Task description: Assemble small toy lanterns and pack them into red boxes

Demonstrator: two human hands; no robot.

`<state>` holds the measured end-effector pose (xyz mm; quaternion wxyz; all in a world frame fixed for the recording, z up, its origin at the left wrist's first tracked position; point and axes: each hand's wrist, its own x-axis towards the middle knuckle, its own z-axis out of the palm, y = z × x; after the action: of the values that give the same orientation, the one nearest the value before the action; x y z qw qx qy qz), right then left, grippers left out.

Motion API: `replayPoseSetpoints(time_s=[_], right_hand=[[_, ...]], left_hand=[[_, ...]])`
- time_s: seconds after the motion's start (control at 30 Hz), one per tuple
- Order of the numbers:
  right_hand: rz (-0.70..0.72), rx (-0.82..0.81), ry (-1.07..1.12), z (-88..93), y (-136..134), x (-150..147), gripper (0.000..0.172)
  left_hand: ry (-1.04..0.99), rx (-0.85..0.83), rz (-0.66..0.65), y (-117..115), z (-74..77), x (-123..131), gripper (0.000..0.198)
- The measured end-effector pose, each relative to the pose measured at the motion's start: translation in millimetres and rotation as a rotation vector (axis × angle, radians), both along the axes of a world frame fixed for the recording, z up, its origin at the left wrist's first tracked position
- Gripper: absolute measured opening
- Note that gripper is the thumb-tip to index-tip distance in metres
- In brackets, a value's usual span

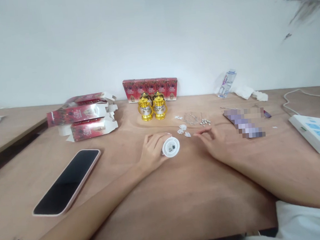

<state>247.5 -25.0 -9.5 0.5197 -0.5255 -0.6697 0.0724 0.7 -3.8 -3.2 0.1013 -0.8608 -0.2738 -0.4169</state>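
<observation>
My left hand (152, 150) is wrapped around an object whose round white base (171, 147) faces me. A small recess with a dark spot shows in that base; the rest of the object is hidden. My right hand (213, 140) is raised a little to the right, thumb and fingertips drawn together; whatever they may pinch is too small to make out. Between the hands and a bit farther off lie small white plastic pieces (182, 127). Beyond the right fingertips are several round silvery button cells (205, 122) and a cluster of thin metal wire pieces (190, 118).
Gold toy lanterns (146, 111) stand before a row of red boxes (151, 85). Opened red cartons (89, 114) lie left, above a phone (67, 182). To the right are a purple packet (243, 124), clear plastic packaging (227, 83), crumpled tissue (243, 92) and a white power strip (316, 133).
</observation>
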Motion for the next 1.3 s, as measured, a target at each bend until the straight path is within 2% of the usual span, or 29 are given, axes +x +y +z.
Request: replayPoseSetpoints(time_s=[0.03, 0.1, 0.17, 0.23, 0.4, 0.53, 0.63, 0.7, 0.77, 0.8, 0.87, 0.93, 1.1, 1.3], right_hand=[[0.102, 0.122, -0.001, 4.2, -9.9, -13.9, 0.009], [0.364, 0.341, -0.052, 12.6, -23.6, -38.5, 0.021], [0.504, 0.502, -0.103, 19.4, -26.5, -55.0, 0.03], [0.526, 0.58, -0.185, 22.8, -20.7, -62.9, 0.032], [0.448, 0.703, -0.368, 19.3, -5.7, -66.9, 0.029], [0.412, 0.743, -0.49, 23.5, -6.9, -55.3, 0.026], [0.299, 0.661, -0.562, 36.0, 4.1, -24.7, 0.02], [0.061, 0.542, -0.573, 46.0, 19.9, 3.7, 0.014], [-0.083, 0.285, -0.676, 54.5, 37.6, 31.3, 0.012], [-0.105, 0.154, -0.75, 57.5, 45.3, 42.7, 0.013], [-0.052, -0.072, -0.937, 60.1, 56.2, 58.4, 0.015], [0.025, -0.2, -1.104, 58.3, 60.8, 64.7, 0.019], [0.061, -0.227, -1.362, 44.3, 63.6, 62.6, 0.023], [0.115, -0.068, -1.47, 33.1, 78.8, 68.1, 0.02]], left_hand=[[-0.008, 0.007, -0.006, 0.0, -0.1, 0.0, 0.033], [-0.027, 0.019, -0.009, -0.1, -0.3, 0.0, 0.035], [-0.038, 0.024, -0.014, -0.5, -0.8, 0.0, 0.038], [-0.036, 0.02, -0.02, -0.9, -1.4, 0.0, 0.038], [-0.032, 0.026, -0.013, -0.5, -2.8, -0.1, 0.035], [-0.035, 0.023, -0.001, -0.6, -2.4, -0.4, 0.034], [-0.024, 0.008, -0.003, -1.3, -1.7, -0.4, 0.035], [-0.017, 0.005, -0.004, -1.5, -1.3, -0.3, 0.036], [-0.013, 0.008, -0.001, -1.3, -1.1, 0.0, 0.036], [-0.013, 0.011, 0.003, -1.2, -0.9, 0.2, 0.035], [-0.014, 0.019, 0.006, -1.2, -0.6, 0.5, 0.034], [-0.018, 0.029, 0.009, -1.4, -0.4, 0.6, 0.033], [-0.008, 0.021, 0.003, -1.7, -0.7, -0.3, 0.034], [-0.009, 0.009, 0.003, -1.8, -0.2, -0.4, 0.033]])
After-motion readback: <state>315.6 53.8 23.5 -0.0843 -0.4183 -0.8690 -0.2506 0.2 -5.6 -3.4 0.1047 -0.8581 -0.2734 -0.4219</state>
